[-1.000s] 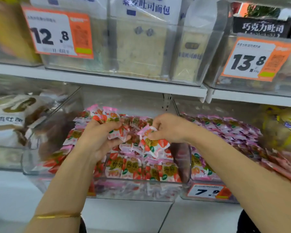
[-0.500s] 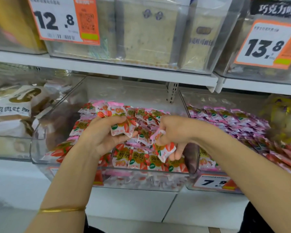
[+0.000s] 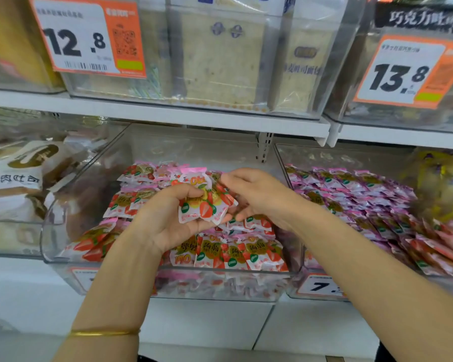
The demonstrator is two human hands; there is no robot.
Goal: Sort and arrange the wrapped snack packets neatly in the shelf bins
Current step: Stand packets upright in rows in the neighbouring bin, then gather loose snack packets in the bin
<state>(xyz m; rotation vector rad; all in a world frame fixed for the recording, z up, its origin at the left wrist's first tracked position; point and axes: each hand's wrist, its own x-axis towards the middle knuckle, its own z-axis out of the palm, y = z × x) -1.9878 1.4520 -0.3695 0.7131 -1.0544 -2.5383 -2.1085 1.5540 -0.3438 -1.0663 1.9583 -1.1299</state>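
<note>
1. A small bunch of held packets, white and pink wrappers printed with red strawberries, is lifted just above the middle bin, a clear plastic shelf bin.
2. The left hand lies palm up under the bunch, its fingers curled round the bunch's left side.
3. The right hand meets the bunch from the right, its fingers curled and pinching the wrappers' right edge.
4. Inside the middle bin, more strawberry packets lie in rough rows, filling most of it.
5. Right of the middle bin, a second clear bin holds purple packets; a price tag sits on its front.
6. Left of the middle bin, another bin holds wrapped bread.
7. Above the middle bin, a white shelf carries bread bins with orange price tags, 12.8 and 13.8.
8. A thin gold bangle circles the left wrist.
</note>
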